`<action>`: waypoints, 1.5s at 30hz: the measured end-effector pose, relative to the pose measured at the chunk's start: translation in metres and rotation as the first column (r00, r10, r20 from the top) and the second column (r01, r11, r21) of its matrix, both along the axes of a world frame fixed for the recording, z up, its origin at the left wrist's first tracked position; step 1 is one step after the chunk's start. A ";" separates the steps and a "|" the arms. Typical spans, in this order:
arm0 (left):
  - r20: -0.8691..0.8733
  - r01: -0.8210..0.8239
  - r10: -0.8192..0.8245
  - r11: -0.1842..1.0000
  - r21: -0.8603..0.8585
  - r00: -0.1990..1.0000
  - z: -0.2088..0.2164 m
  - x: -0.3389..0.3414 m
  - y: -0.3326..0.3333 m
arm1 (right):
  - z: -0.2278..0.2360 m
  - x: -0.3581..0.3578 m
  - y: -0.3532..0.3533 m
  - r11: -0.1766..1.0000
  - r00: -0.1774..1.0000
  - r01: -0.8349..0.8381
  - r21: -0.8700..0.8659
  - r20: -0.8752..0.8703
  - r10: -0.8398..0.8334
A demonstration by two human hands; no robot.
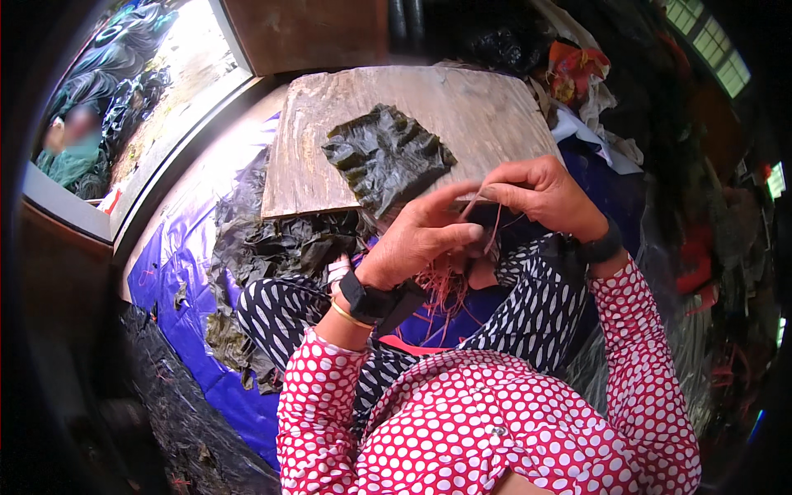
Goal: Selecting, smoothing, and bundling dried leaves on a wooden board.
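My right hand is raised at the near right corner of a wooden board, its thumb and forefinger pinching a thin pink string. Close beside it, my left hand has its fingers bent round the string's other side, partly hiding it. A crinkled dark green sheet of seaweed lies spread on the board, just beyond my left hand. Below both hands, a tangle of pink strings hangs in my lap.
More dark seaweed is heaped left of the board on a blue plastic sheet. Black plastic covers the lower left. A doorway at upper left shows netting and a blurred person. Bags crowd the far right.
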State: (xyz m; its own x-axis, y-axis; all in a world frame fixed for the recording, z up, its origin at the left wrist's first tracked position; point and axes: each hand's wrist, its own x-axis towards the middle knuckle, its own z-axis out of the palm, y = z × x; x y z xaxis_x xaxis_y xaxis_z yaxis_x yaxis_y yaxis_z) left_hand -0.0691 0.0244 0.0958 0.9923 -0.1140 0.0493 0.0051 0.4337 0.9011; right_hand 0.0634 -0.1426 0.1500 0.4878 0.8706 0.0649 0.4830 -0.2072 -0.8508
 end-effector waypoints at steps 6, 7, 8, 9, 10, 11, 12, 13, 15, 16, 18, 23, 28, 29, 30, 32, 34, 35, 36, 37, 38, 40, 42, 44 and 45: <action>-0.358 -0.241 0.372 0.901 0.361 0.856 -0.099 -0.024 0.075 | -0.065 0.084 -0.013 0.955 0.937 0.131 -0.265 -0.281 -0.207; -0.408 -0.265 0.420 0.885 0.384 0.810 -0.114 -0.030 0.085 | -0.080 0.093 -0.010 0.926 0.928 0.160 -0.341 -0.268 -0.259; -0.433 -0.300 0.434 0.890 0.344 0.790 -0.124 -0.030 0.088 | -0.095 0.104 -0.009 0.887 0.916 0.197 -0.418 -0.244 -0.318; -0.439 -0.302 0.434 0.891 0.338 0.787 -0.137 -0.026 0.091 | -0.116 0.117 -0.007 0.885 0.916 0.192 -0.425 -0.245 -0.317; -0.455 -0.265 0.449 0.872 0.412 0.769 -0.149 -0.021 0.095 | -0.137 0.133 -0.004 0.864 0.928 0.245 -0.439 -0.151 -0.340; -0.472 -0.226 0.468 0.846 0.482 0.747 -0.153 -0.019 0.097 | -0.144 0.138 0.005 0.844 0.932 0.295 -0.449 -0.058 -0.356; -0.479 -0.229 0.469 0.849 0.477 0.742 -0.156 -0.016 0.099 | -0.150 0.144 0.012 0.817 0.918 0.331 -0.472 -0.040 -0.394; -0.467 -0.225 0.520 0.804 0.550 0.715 -0.159 -0.013 0.099 | -0.154 0.150 0.019 0.816 0.920 0.324 -0.479 -0.041 -0.389; -0.433 -0.200 0.609 0.703 0.682 0.665 -0.159 -0.006 0.097 | -0.161 0.161 0.036 0.781 0.917 0.379 -0.496 0.088 -0.389; -0.415 -0.180 0.623 0.671 0.720 0.663 -0.160 -0.005 0.099 | -0.164 0.166 0.042 0.756 0.896 0.398 -0.520 0.044 -0.442; -0.356 -0.148 0.641 0.595 0.790 0.680 -0.159 -0.004 0.105 | -0.162 0.168 0.063 0.763 0.896 0.397 -0.510 0.035 -0.443; -0.197 -0.108 0.719 0.355 0.929 0.667 -0.133 0.001 0.110 | -0.163 0.188 0.094 0.776 0.873 0.422 -0.469 -0.020 -0.487; -0.186 -0.066 0.685 0.324 0.944 0.704 -0.111 0.002 0.117 | -0.159 0.194 0.115 0.775 0.856 0.432 -0.461 -0.061 -0.513; -0.208 -0.060 0.677 0.349 0.935 0.706 -0.108 0.002 0.120 | -0.159 0.196 0.118 0.776 0.856 0.441 -0.452 -0.050 -0.515; -0.215 -0.069 0.678 0.366 0.928 0.703 -0.113 0.002 0.123 | -0.158 0.196 0.119 0.776 0.855 0.450 -0.442 -0.039 -0.518; -0.221 -0.077 0.675 0.382 0.921 0.704 -0.118 0.004 0.126 | -0.159 0.196 0.121 0.767 0.845 0.481 -0.425 -0.009 -0.535; -0.238 -0.042 0.662 0.377 0.925 0.711 -0.116 0.007 0.128 | -0.159 0.197 0.120 0.761 0.842 0.505 -0.408 0.037 -0.538; -0.238 -0.041 0.658 0.379 0.924 0.715 -0.113 0.009 0.128 | -0.158 0.198 0.117 0.757 0.839 0.510 -0.408 0.039 -0.543; -0.226 -0.039 0.666 0.358 0.933 0.710 -0.109 0.013 0.129 | -0.156 0.198 0.113 0.749 0.845 0.509 -0.424 0.080 -0.529; -0.214 -0.039 0.675 0.338 0.940 0.707 -0.107 0.016 0.129 | -0.155 0.198 0.109 0.739 0.849 0.510 -0.440 0.121 -0.514; -0.196 -0.058 0.678 0.333 0.941 0.708 -0.108 0.016 0.132 | -0.155 0.198 0.103 0.738 0.849 0.511 -0.440 0.122 -0.515; -0.196 -0.013 0.653 0.301 0.954 0.731 -0.107 0.020 0.135 | -0.154 0.198 0.087 0.769 0.827 0.491 -0.409 0.495 -0.265; -0.161 0.019 0.645 0.222 0.975 0.747 -0.109 0.020 0.137 | -0.143 0.174 0.082 0.813 0.723 0.506 -0.287 0.655 -0.219; -0.158 0.020 0.643 0.217 0.976 0.749 -0.110 0.024 0.136 | -0.131 0.152 0.073 0.897 0.596 0.414 -0.158 0.791 -0.136; -0.155 0.023 0.644 0.208 0.978 0.749 -0.109 0.024 0.137 | -0.125 0.135 0.077 0.941 0.626 0.318 -0.119 0.771 -0.114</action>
State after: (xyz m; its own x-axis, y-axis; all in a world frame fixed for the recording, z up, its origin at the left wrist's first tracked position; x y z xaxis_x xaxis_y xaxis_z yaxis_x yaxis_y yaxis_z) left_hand -0.0448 0.1611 -0.0131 0.7735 0.5789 -0.2582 0.6102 -0.5698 0.5505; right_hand 0.1979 -0.0657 0.0249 0.5356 0.7841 0.3135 0.8425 -0.5216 -0.1347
